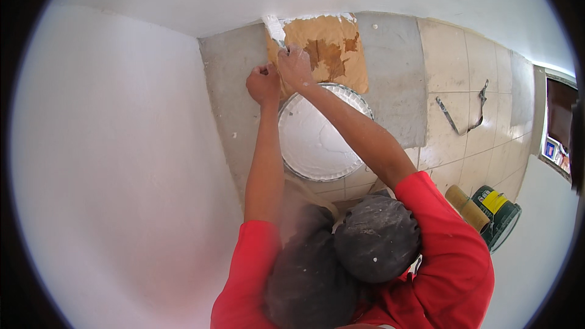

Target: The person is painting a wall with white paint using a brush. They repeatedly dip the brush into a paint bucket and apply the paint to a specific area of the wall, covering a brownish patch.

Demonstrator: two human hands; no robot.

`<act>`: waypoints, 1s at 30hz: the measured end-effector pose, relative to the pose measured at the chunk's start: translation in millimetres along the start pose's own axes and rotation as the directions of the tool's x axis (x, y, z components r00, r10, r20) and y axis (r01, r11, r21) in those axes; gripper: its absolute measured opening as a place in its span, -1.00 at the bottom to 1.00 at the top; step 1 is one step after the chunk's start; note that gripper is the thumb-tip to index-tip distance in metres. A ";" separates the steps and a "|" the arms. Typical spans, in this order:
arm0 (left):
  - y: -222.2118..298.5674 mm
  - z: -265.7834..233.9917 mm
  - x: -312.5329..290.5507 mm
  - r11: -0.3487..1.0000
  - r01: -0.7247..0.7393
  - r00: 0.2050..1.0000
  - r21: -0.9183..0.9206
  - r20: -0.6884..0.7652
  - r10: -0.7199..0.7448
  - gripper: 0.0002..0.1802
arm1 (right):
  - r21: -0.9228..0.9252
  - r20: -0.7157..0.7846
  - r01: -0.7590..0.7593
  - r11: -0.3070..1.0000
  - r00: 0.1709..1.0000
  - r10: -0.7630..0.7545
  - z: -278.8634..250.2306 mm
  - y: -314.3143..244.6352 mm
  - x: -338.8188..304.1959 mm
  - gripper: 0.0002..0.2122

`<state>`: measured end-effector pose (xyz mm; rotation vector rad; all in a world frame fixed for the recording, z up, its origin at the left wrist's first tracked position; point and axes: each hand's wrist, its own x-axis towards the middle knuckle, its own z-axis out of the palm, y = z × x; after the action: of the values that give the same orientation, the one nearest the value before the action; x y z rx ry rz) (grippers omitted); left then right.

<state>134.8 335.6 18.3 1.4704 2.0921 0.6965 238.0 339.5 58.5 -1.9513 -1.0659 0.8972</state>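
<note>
My right hand (296, 67) is closed on the handle of a paintbrush (275, 28). Its bristles are loaded with white paint and lie at the foot of the far wall. Under the brush is a brown paper sheet (350, 67) with dark wet stains and white paint along its far edge. My left hand (264, 85) is closed at the sheet's left edge and appears to pinch it; the fingertips are partly hidden. Just nearer than both hands stands a round bucket (282, 146) of thick white paint, with my right forearm crossing above it.
White walls (122, 116) rise at the left and ahead. Grey cement (393, 79) gives way to cream tiles (448, 55) on the right. A dark bent strap (449, 117) lies there. A cardboard tube (468, 208) and a dark green bucket (496, 210) stand near my right elbow.
</note>
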 end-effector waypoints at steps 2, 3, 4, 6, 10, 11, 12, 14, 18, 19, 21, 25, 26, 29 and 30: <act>-5.7 -2.6 3.2 1.000 0.003 1.000 0.004 -0.016 -0.003 -0.61 | -0.086 0.080 0.095 0.992 0.993 -0.088 -10.0 -8.5 -15.7 -0.69; -7.6 -5.9 4.3 1.000 0.020 1.000 0.003 -0.017 -0.020 -0.61 | -0.123 0.124 0.147 0.981 0.983 -0.132 -12.7 -12.7 -21.1 -0.69; 0.8 -5.1 1.1 0.999 0.030 1.000 -0.011 -0.001 -0.030 -0.61 | -0.093 0.083 0.099 0.991 0.992 -0.091 -13.0 -10.4 -17.6 -0.68; 5.7 -1.5 -1.3 0.999 0.039 0.999 -0.005 0.020 -0.039 -0.61 | -0.018 0.016 0.007 1.000 1.000 -0.006 0.6 1.6 -10.7 -0.67; 1.0 -8.5 -0.1 1.000 0.010 1.000 0.008 0.020 -0.010 -0.65 | -0.015 -0.137 0.046 0.999 0.989 -0.047 14.3 21.9 -1.2 -0.71; 4.7 -10.3 -0.9 1.000 -0.004 1.000 -0.016 0.013 0.004 -0.67 | 0.103 -0.081 -0.047 0.994 0.995 0.055 11.4 34.2 -5.5 -0.72; 5.8 -12.7 1.2 0.999 -0.010 1.000 -0.037 0.010 0.010 -0.68 | 0.186 -0.035 -0.099 0.978 0.994 0.108 11.4 40.1 -5.5 -0.72; 4.7 -14.5 -0.8 0.996 -0.016 1.000 -0.085 0.024 0.018 -0.69 | 0.308 0.028 -0.177 0.935 0.984 0.177 10.1 51.1 -7.6 -0.72; 6.9 -32.5 -11.6 0.990 -0.088 0.996 -0.107 0.000 0.089 -0.73 | 0.211 -0.019 -0.116 0.971 0.992 0.123 27.1 41.5 3.1 -0.70; 3.7 -42.1 -17.5 0.988 -0.153 0.988 -0.032 -0.033 0.152 -0.74 | 0.166 -0.010 -0.114 0.980 0.993 0.118 31.0 31.5 5.4 -0.69; -8.9 -58.5 -27.4 0.978 -0.206 0.975 0.043 -0.072 0.209 -0.75 | 0.068 0.098 -0.186 0.980 0.979 0.179 33.6 -0.1 5.5 -0.62; -12.8 -84.3 -44.2 0.989 -0.148 0.985 0.003 -0.087 0.148 -0.79 | -0.039 0.064 0.028 0.999 0.998 -0.025 56.4 -23.7 2.8 -0.65; -12.0 -90.7 -47.8 0.993 -0.116 0.990 -0.014 -0.086 0.114 -0.81 | -0.048 0.109 0.052 0.998 0.993 -0.046 61.7 -31.3 2.9 -0.66; -12.1 -100.2 -56.1 0.996 -0.089 0.993 -0.023 -0.078 0.087 -0.83 | -0.127 0.179 0.218 0.968 0.964 -0.194 85.5 -45.3 7.5 -0.70; -11.2 -99.4 -57.9 0.996 -0.086 0.994 -0.029 -0.074 0.084 -0.82 | -0.164 0.193 0.286 0.944 0.948 -0.253 89.8 -43.7 9.6 -0.71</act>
<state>80.2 264.7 91.4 1.5452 2.0724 0.8240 151.1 388.7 48.7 -1.8419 -1.5287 0.8439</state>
